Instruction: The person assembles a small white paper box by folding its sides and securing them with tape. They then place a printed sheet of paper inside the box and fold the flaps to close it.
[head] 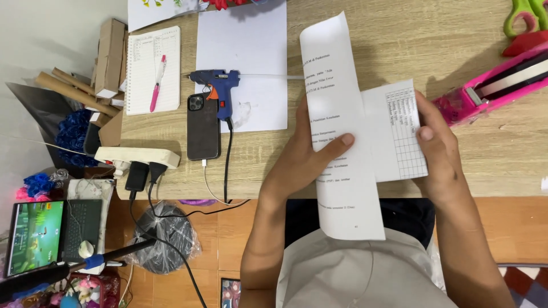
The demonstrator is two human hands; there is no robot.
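Wood bench (399, 34), cluttered floor left. Folded paper (342, 142) over bench edge; left hand (305, 159) and right hand (436, 148) fingers pinch its sides.

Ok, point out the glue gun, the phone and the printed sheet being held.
glue gun (215, 80), head view, blue body.
phone (203, 128), head view, dark back.
printed sheet (337, 74), head view, upper part.
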